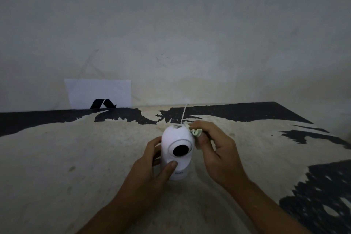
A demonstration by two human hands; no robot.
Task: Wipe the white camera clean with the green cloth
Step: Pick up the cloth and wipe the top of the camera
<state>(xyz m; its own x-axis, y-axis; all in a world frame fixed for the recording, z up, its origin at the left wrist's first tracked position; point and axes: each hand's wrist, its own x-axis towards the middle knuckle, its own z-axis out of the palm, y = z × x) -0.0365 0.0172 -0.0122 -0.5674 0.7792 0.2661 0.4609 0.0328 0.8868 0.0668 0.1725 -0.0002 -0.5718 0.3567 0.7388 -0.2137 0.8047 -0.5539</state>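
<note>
Our two bare forearms come in from the bottom edge and meet at the white camera (177,153), which stands upright on the worktop (76,157) near its middle, with its dark round lens facing us. Our left hand (152,175) wraps the camera from its left side: the thumb lies across the lower front of the body, just under the lens ring, and the fingers (154,145) curl round the left flank, so this hand is clamped on the camera. Our right hand (216,150) sits at the camera's upper right. Its fingers are bunched on the green cloth (196,132), a small crumpled wad pinched between thumb and fingertips and pressed against the upper right shoulder of the white shell. Only a little of the cloth shows past the fingers; the rest is hidden in the grip.

Beyond the hands, a thin white cord (183,114) rises from behind the top of the camera and runs away toward the back edge of the worktop. We cannot tell where it joins the camera, since the shell hides that point. Pale with ragged black patches, the worktop surface shows its largest dark areas along the far edge and at the lower right. Farther still, a white sheet (98,91) bearing a black angular mark leans upright against the grey wall (190,24) at the back left, well apart from the camera.
</note>
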